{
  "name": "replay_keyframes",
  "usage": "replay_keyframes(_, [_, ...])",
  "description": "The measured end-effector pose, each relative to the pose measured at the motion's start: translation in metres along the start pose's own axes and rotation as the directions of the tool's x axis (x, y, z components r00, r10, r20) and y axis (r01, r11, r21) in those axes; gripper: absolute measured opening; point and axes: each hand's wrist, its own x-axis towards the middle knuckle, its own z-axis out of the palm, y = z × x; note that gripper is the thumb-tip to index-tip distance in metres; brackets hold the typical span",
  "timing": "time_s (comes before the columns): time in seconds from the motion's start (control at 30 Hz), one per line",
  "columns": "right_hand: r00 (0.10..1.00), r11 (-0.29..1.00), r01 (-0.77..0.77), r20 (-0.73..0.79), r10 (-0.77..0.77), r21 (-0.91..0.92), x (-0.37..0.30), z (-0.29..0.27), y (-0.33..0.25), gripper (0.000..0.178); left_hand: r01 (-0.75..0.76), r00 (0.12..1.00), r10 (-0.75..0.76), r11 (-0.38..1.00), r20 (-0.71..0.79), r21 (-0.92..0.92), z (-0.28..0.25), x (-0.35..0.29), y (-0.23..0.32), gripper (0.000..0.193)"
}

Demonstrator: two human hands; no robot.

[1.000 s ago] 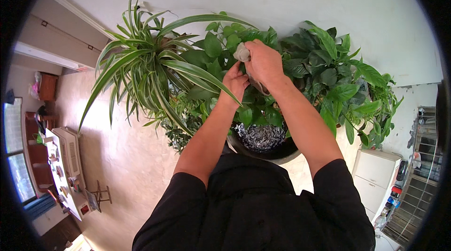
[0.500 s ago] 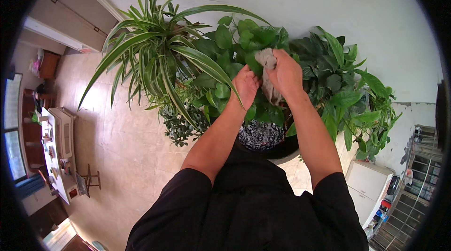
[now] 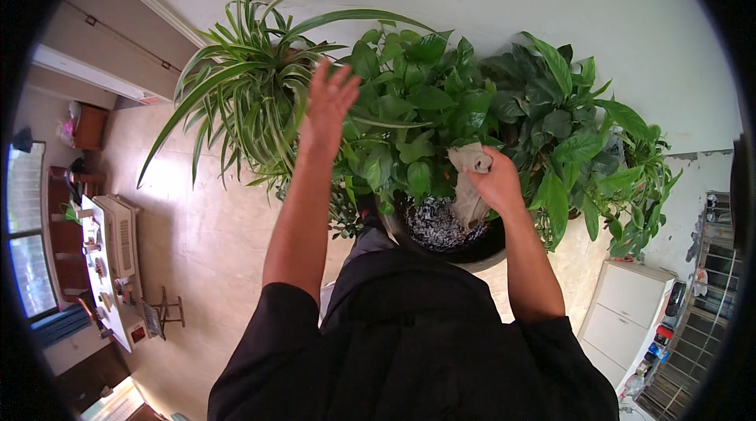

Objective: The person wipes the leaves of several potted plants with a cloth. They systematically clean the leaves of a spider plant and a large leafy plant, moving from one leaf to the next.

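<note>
My left hand (image 3: 327,102) is raised at the edge of the striped spider plant (image 3: 252,90), its fingers spread and slightly blurred. A long striped leaf passes close to it; whether they touch I cannot tell. In my right hand (image 3: 499,181) is a bunched beige cloth (image 3: 470,159), whose loose end hangs over a dark round basin (image 3: 487,259). Inside the basin lies a black-and-white speckled surface that I cannot make out. Broad green leaves of a pothos-like plant (image 3: 425,98) stand just beyond the cloth, some of them shiny.
More leafy plants (image 3: 579,141) crowd along the pale wall (image 3: 614,19) to the right. A white cabinet (image 3: 624,303) and a metal grille (image 3: 697,326) stand at lower right. Far left are a long white table (image 3: 106,279) and a folding stool (image 3: 164,309) on the tiled floor (image 3: 201,255).
My left hand has left the broad leaves and moved left and up toward the spider plant, opening. The right hand has drawn the cloth down and nearer, over the basin.
</note>
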Motion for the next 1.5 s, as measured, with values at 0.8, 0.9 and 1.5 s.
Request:
replay_keyframes(0.8, [0.995, 0.991, 0.002, 0.098, -0.015, 0.133, -0.083, 0.031, -0.014, 0.052, 0.057, 0.981, -0.167, 0.744, 0.103, 0.666, -0.086, -0.004, -0.045, 0.045])
replay_keyframes(0.9, [0.994, 0.984, 0.007, 0.106, -0.026, 0.176, -0.079, 0.044, -0.037, 0.058, 0.115, 0.949, -0.281, 0.737, 0.146, 0.666, -0.087, -0.004, -0.049, 0.039])
replay_keyframes(1.5, [0.995, 0.986, -0.028, -0.094, 0.044, 0.166, 0.047, 0.148, -0.104, 0.038, 0.453, 0.816, -0.45, 0.888, 0.363, 0.083, -0.101, -0.038, -0.081, 0.031])
